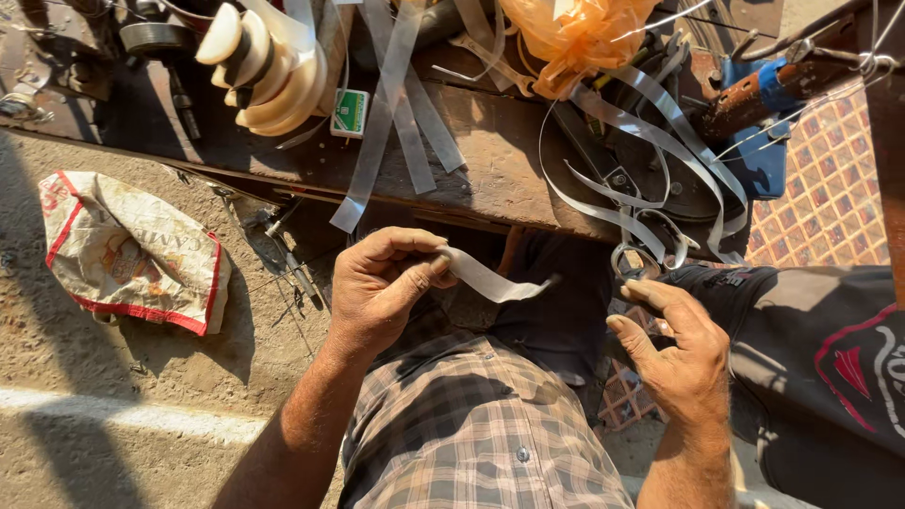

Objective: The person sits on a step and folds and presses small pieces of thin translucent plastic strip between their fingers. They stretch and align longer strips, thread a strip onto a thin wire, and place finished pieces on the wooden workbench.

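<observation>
My left hand [382, 283] pinches one end of a short pale plastic strip [490, 280] between thumb and fingers, in front of my checked shirt. The strip sticks out to the right, its free end bent and loose. My right hand [674, 353] hovers lower right with fingers spread and nothing in it, just below a small metal ring [630, 256] hanging among looped strips. The two hands are apart, with the strip's free end between them.
A dark wooden bench [490, 160] lies ahead, draped with long grey strips [396, 104] and curled bands [650, 141]. An orange plastic bag [575, 38], stacked cream rings [269, 66], a crumpled printed sack [127, 250] on sandy ground, and a rusty tool with blue sleeve [764, 90].
</observation>
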